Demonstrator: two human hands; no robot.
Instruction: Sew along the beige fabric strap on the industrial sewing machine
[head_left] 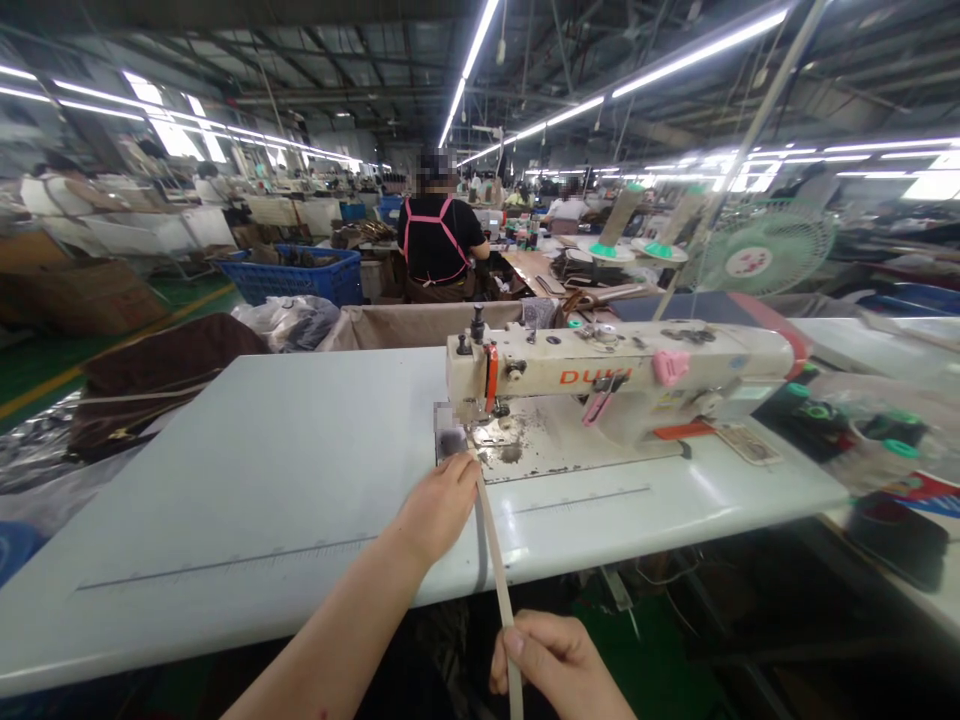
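Observation:
A narrow beige strip runs from under the needle area of the sewing machine down over the table's front edge. Close to the presser foot, my left hand is closed with its fingertips on the strip's upper end. Below the table edge, my right hand pinches the same strip between thumb and fingers, and its tail hangs past the bottom of the view. The strip looks taut between the two hands. What lies under the left fingers is hidden.
The white sewing table has a ruler line along its front. Thread cones and a green fan stand behind. A brown bag lies at the left, near a blue crate. A person in a black top sits ahead.

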